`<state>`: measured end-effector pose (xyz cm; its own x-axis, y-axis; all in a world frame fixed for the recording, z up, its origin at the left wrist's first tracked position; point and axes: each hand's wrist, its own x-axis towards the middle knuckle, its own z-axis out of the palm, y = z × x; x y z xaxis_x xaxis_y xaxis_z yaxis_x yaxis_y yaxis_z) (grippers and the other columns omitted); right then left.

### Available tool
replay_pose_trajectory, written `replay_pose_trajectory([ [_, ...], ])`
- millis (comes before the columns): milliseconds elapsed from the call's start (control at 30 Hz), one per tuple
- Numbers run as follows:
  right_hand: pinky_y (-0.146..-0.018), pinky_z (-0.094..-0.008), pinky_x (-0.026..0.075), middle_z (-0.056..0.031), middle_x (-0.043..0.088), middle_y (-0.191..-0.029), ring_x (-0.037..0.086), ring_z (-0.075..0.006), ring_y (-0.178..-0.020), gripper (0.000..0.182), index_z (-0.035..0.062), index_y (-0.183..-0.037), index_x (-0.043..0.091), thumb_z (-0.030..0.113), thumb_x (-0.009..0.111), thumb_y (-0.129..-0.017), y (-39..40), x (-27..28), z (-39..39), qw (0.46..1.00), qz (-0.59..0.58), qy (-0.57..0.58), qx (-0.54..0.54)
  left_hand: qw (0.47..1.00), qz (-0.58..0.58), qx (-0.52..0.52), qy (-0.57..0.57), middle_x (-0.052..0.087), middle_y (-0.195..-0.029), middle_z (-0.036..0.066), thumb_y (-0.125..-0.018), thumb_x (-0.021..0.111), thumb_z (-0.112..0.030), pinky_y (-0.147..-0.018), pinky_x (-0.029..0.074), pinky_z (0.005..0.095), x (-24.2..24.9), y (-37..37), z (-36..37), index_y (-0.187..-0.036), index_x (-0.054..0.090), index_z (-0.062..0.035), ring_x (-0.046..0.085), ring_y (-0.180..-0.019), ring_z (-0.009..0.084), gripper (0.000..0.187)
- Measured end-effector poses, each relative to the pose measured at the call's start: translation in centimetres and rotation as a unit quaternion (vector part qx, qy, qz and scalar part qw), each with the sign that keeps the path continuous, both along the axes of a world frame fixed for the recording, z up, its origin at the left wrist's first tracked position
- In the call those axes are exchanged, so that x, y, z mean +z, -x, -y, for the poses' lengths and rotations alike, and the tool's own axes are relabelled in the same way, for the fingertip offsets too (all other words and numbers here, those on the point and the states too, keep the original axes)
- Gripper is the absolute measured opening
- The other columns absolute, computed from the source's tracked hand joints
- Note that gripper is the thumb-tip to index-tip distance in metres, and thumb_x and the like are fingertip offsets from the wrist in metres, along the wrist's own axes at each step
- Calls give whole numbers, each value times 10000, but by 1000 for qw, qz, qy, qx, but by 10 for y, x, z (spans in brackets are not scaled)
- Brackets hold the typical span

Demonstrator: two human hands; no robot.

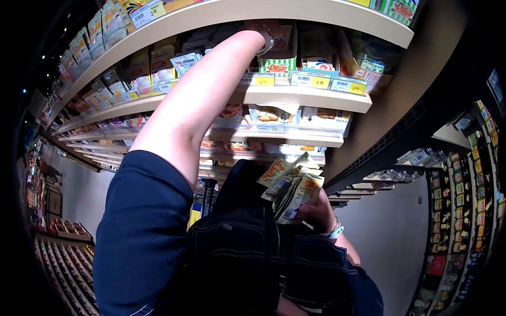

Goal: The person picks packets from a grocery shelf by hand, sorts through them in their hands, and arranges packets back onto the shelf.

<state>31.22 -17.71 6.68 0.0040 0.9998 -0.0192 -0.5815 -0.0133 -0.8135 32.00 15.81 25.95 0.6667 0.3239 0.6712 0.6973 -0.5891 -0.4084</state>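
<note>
My left arm stretches up and forward into a shelf, and my left hand [268, 27] is under the upper board, its fingers hidden in shadow. Close to it stands a green-and-white striped display box [278, 66], with dark packets beside it. Low in front of my body, my right hand [318, 211] is closed around several flat seasoning packets [295, 192], fanned out, yellowish with red print. A bracelet circles the left wrist, and a light band sits on the right one.
Price labels [311, 79] line the curved shelf edge [295, 96]. Lower shelves carry more bagged goods [274, 114]. An upright side panel [390, 89] bounds the shelves on the right. Across the aisle floor [382, 231] stands another stocked shelf [458, 210].
</note>
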Motion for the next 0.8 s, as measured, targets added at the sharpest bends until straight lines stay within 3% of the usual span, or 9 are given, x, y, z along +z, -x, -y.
replay_pose_trajectory([
  [67, -728, -303, 506, -140, 564, -1011, 591, -212, -880, 669, -48, -1195, 350, 88, 687, -634, 1, 3, 2, 1000, -4, 19, -8, 1000, 1, -5, 7, 620, -874, 94, -775, 532, -277, -737, 471, 368, 0, 1, 2, -913, 630, -84, 595, -824, 264, 256],
  [167, -613, -261, 526, -127, 578, -942, 603, -167, -751, 556, -42, -1162, 390, 36, 667, -685, 1, 5, 0, 999, -23, -23, -5, 1000, -5, -8, 13, 620, -876, 94, -777, 532, -280, -738, 471, 368, 3, -3, -3, -913, 630, -84, 595, -824, 262, 258],
  [467, -612, -251, 509, -108, 590, -898, 598, -157, -735, 548, -20, -1172, 406, -1, 625, -670, 3, 3, -7, 998, -56, -29, -29, 998, -17, -15, 51, 621, -881, 94, -782, 531, -288, -741, 471, 367, 5, 2, 11, -914, 630, -84, 597, -825, 259, 261],
  [567, -593, -232, 491, -116, 561, -977, 588, -146, -714, 554, -37, -1167, 413, -43, 516, -623, 7, 24, -7, 990, -75, -17, -117, 988, -61, -2, 145, 621, -882, 94, -784, 531, -290, -742, 471, 367, 4, 18, 45, -914, 630, -85, 597, -826, 257, 263],
  [600, -612, -238, 492, -116, 552, -1001, 585, -148, -744, 567, -44, -1168, 410, -49, 489, -606, 2, 23, -7, 989, -79, -14, -125, 952, -126, 75, 268, 624, -888, 103, -795, 536, -281, -726, 478, 369, 13, 30, 79, -944, 618, -75, 607, -802, 248, 267],
  [633, -734, -278, 481, -113, 540, -1054, 564, -167, -891, 610, -48, -1188, 388, -38, 466, -583, -12, 7, -5, 995, -60, -36, -75, 976, -9, -97, 197, 623, -879, 115, -802, 542, -287, -687, 488, 370, 0, 52, 95, -978, 600, -64, 613, -773, 242, 290],
  [667, -807, -298, 447, -112, 525, -1092, 533, -181, -966, 628, -47, -1206, 371, -7, 500, -592, -12, 9, -3, 994, -60, -54, -73, 949, 6, -165, 267, 617, -872, 117, -796, 566, -316, -670, 485, 320, -10, 69, 99, -1010, 581, -63, 609, -737, 214, 332],
  [733, -893, -322, 405, -112, 502, -1146, 496, -198, -1056, 660, -44, -1229, 348, 44, 554, -608, -12, 12, -2, 992, -57, -96, -64, 833, 50, -225, 504, 599, -835, 47, -789, 597, -342, -636, 461, 244, -21, 103, 130, -1034, 560, -48, 552, -679, 101, 385],
  [800, -891, -312, 404, -107, 502, -1146, 501, -196, -1044, 675, -38, -1232, 350, 124, 654, -652, -10, 14, -1, 990, -78, -118, -21, 644, 46, -246, 723, 551, -1024, 92, -830, 540, -364, -711, 487, 266, -50, 136, 156, -1151, 468, -23, 572, -851, 136, 474],
])
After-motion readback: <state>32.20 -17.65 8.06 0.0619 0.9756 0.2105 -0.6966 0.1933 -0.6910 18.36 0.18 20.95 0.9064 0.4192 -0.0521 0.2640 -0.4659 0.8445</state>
